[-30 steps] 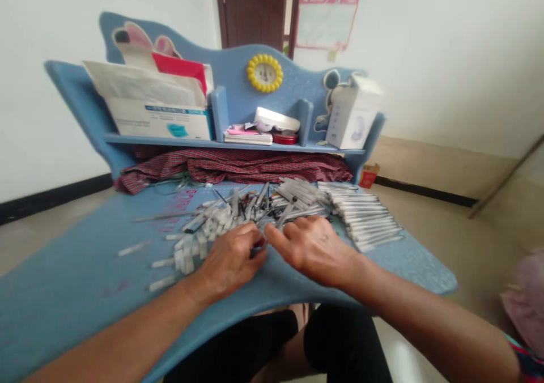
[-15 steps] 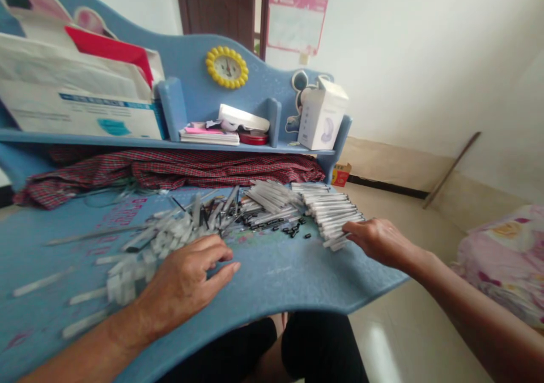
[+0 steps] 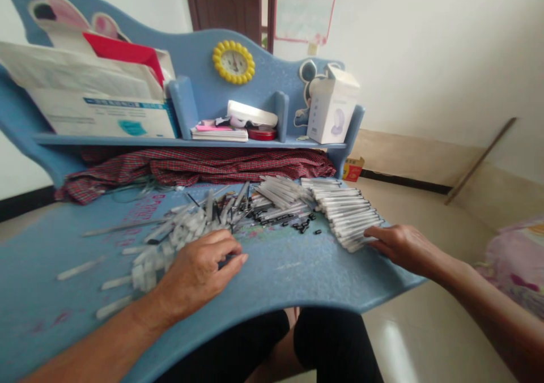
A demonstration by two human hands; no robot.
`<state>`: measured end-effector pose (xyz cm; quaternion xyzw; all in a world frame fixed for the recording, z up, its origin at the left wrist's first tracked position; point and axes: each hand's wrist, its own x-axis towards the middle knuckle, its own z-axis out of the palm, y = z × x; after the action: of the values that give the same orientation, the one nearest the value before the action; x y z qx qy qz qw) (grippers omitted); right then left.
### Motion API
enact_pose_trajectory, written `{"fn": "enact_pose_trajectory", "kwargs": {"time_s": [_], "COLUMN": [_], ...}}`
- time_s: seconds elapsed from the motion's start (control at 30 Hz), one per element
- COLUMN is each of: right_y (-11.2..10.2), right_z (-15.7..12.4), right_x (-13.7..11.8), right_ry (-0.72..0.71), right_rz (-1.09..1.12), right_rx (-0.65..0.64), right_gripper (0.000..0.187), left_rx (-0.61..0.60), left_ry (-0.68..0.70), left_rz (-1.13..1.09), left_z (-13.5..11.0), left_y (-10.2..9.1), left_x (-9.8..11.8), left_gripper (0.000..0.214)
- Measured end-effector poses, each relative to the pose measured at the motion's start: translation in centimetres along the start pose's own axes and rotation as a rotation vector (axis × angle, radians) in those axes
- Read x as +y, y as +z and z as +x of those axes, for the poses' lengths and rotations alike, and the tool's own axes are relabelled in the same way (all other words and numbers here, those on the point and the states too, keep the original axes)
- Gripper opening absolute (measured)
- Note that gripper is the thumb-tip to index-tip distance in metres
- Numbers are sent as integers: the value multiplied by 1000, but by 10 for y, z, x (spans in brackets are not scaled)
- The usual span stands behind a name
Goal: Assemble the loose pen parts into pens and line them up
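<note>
On a blue desk [image 3: 297, 272] lies a neat stack of white pens [image 3: 344, 210] at the right. A loose heap of pen barrels [image 3: 259, 199] sits in the middle, with short white caps [image 3: 170, 241] to its left. My right hand [image 3: 402, 247] lies flat with its fingers stretched out, fingertips touching the near end of the pen stack. My left hand [image 3: 199, 272] rests on the desk beside the caps. Its fingers are curled under and its thumb points right; what is beneath them is hidden. Small black parts [image 3: 304, 224] lie scattered between my hands.
A red plaid cloth [image 3: 204, 165] lies under the desk's shelf. The shelf holds papers [image 3: 97, 108], a white box [image 3: 334, 111] and a yellow clock [image 3: 233, 62]. A stick [image 3: 480, 159] leans on the right wall, and pink bedding [image 3: 521, 258] lies at the far right.
My hands were together at the middle heap. My right hand has moved right to the pen stack and now lies flat at its near end. My left hand stays by the caps.
</note>
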<state>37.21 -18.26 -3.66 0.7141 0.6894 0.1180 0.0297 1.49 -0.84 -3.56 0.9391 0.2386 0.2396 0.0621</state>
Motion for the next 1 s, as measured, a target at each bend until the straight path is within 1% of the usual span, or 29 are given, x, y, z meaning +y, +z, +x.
{"fn": "enact_pose_trajectory", "kwargs": {"time_s": [0.1,0.17,0.3,0.5,0.6,0.83,0.93,1.0], "right_y": [0,-2,-5,2,2,-1,-1,-4], "right_z": [-1,-2,-2,1,3,4,4,6], "right_x": [-2,-4,-7,-4,-5,2,4,-1], "right_ry": [-18,-36,-47,-41,-22,3,5,5], "right_rz": [24,36,27,-1,-9,57,64,72], "right_rx": [37,38,16,-10,-17,-59,-35,-12], "right_gripper": [25,25,25,24,22,17,16,16], "left_rx": [9,22,38,24,15,-5,7,15], "left_ry": [-4,-4,10,0,-17,-37,-53,-60], "left_rz": [14,19,18,39,41,49,49,45], "left_z": [-1,-1,-2,-3,-4,-3,-4,-4], "left_y": [0,-1,-1,-3,-3,-4,-4,-4], "left_x": [0,0,1,2,3,4,3,2], "left_gripper": [24,23,23,24,24,23,23,23]}}
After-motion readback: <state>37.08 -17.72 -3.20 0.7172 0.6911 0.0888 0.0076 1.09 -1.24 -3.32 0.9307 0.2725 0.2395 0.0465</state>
